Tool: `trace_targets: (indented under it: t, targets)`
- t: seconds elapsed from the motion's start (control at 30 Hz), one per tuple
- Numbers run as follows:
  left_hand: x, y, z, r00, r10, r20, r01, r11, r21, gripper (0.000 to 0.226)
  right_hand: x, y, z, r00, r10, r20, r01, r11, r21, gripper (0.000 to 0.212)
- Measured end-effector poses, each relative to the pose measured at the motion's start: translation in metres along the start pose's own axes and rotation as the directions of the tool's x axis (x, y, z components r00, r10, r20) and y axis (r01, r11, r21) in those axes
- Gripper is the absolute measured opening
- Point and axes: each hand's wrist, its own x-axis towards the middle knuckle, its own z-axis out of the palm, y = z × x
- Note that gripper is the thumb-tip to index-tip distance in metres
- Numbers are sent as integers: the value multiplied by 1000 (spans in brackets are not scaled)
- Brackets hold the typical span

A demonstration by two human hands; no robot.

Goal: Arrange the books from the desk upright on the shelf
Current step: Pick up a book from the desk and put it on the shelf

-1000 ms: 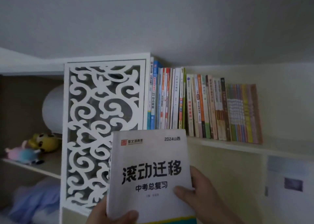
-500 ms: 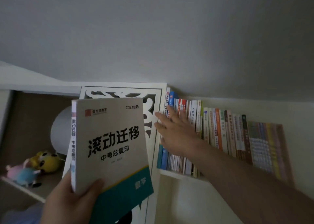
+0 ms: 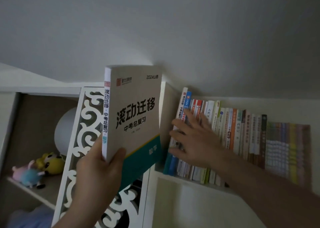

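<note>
Plush toys (image 3: 37, 169) on the left cubby, then my left hand (image 3: 98, 172) gripping the white workbook (image 3: 136, 117) upright at its lower spine (thumb on the cover), in front of the fretwork panel (image 3: 86, 134); right hand (image 3: 192, 139) fingers spread flat against the leftmost spines of the shelved books (image 3: 242, 137) on the shelf (image 3: 180, 179)

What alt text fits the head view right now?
The left hand holds a white-and-teal paperback workbook upright beside a white shelf, while the right hand presses flat against a row of upright colourful books.

one held book (image 3: 136, 110), two hands, two plush toys.
</note>
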Motion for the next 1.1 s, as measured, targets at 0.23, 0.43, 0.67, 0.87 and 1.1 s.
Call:
trace_targets:
  t: [0.23, 0.43, 0.67, 0.87, 1.1]
  targets:
    - [-28, 9, 37, 989, 132, 69, -136, 989, 57, 38, 9, -18, 6, 943, 221, -248, -135, 937, 323, 58]
    - [-21, 14, 61, 956, 276, 100, -284, 955, 81, 48, 8, -11, 19, 895, 203, -396, -77, 947, 311, 40]
    - [-8, -3, 90, 949, 90, 302, -85, 996, -31, 78, -3, -12, 16, 884, 279, -376, -146, 927, 344, 73]
    - [22, -4, 133, 914, 173, 366, -177, 984, -22, 64, 4, -17, -1, 898, 329, -293, -198, 895, 399, 73]
    - [47, -35, 175, 936, 182, 302, -147, 980, -134, 36, 4, -8, 24, 958, 152, -242, -101, 973, 210, 62]
